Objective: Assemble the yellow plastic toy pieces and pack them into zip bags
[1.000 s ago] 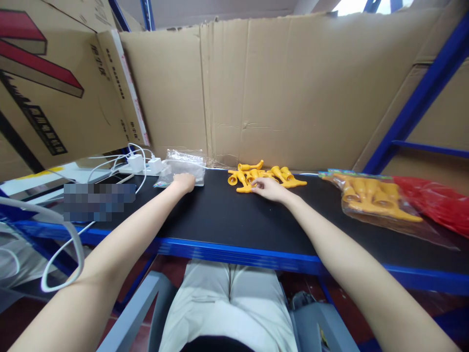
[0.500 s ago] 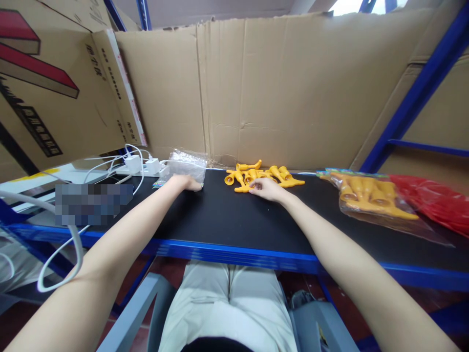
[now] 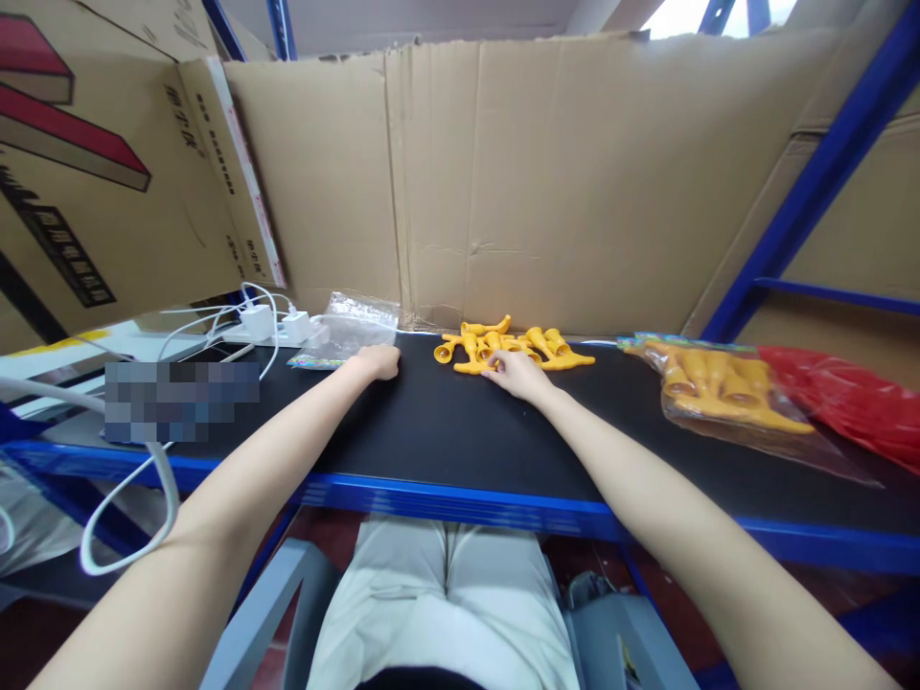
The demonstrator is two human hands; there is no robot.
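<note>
My left hand rests on the black shelf top, its fingers curled on the near corner of a stack of clear plastic bags. To its right, my right hand reaches into a loose heap of yellow plastic toy pieces by the cardboard wall. Its fingertips are bent and pinch one piece at the heap's near edge. Both forearms stretch across the shelf from the front.
A sealed clear bag of yellow pieces and a red bag lie at the right. A white power strip with chargers and looping white cables sit at the left. Cardboard sheets wall the back; a blue upright slants at right.
My left hand has drawn slightly right and toward me at the bags' corner, and the bags have shifted. My right hand stays at the heap's near edge.
</note>
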